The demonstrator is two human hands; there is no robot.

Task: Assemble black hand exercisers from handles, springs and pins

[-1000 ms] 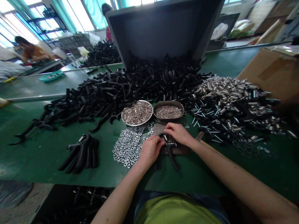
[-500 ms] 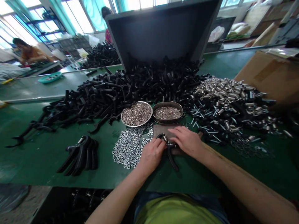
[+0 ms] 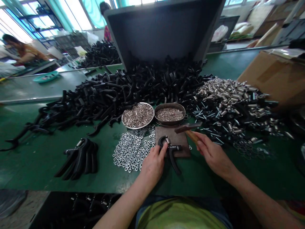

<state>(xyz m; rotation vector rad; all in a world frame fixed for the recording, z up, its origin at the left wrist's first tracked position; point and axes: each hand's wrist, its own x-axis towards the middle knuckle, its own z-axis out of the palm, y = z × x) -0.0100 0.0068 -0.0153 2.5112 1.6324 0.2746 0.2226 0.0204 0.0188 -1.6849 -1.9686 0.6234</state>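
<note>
With the left hand (image 3: 152,163) clamped on the black hand-gripper handle (image 3: 169,149) atop the dark steel plate (image 3: 183,140) near the green counter's (image 3: 35,159) front edge, the right hand (image 3: 212,152), closed round the wooden-handled hammer (image 3: 188,128), should strike squarely, clear of fingers.

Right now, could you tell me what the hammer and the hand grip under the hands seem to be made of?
Hammer: dull brownish metal head, pale handle, probably wood.
Hand grip: matt black handles, likely plastic; shiny coiled spring, evidently metal.

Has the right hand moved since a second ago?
Yes. The right hand left the hand gripper on the brown plate, shifted right, and now holds a hammer.
</note>
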